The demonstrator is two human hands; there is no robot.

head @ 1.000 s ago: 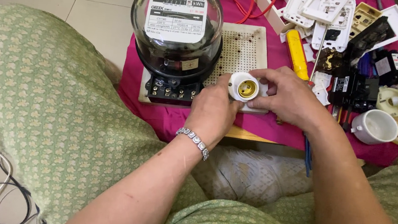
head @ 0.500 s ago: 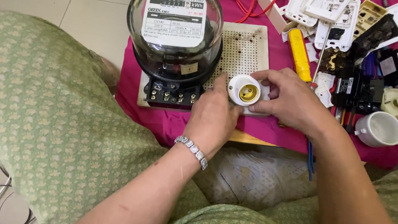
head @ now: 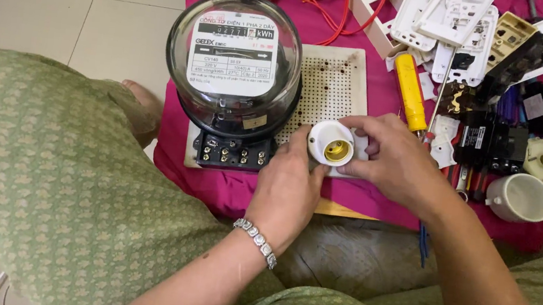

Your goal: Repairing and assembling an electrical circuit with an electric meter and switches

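A round white plastic lamp socket with a brass inside (head: 331, 143) sits between both hands over the white perforated board (head: 329, 84), beside the glass-domed electricity meter (head: 234, 65). The left hand (head: 289, 189) and the right hand (head: 394, 162) both curl their fingers closed around it.

You wear loose trousers (head: 40, 179) of soft green cloth, printed all over with a small pale leaf-like motif, and the fabric falls in broad folds over both legs. Your forearms are bare, with no sleeves reaching them. On your left wrist sits a silver bracelet (head: 256, 234) of small square links. Your hands (head: 289, 189) carry no rings or gloves.
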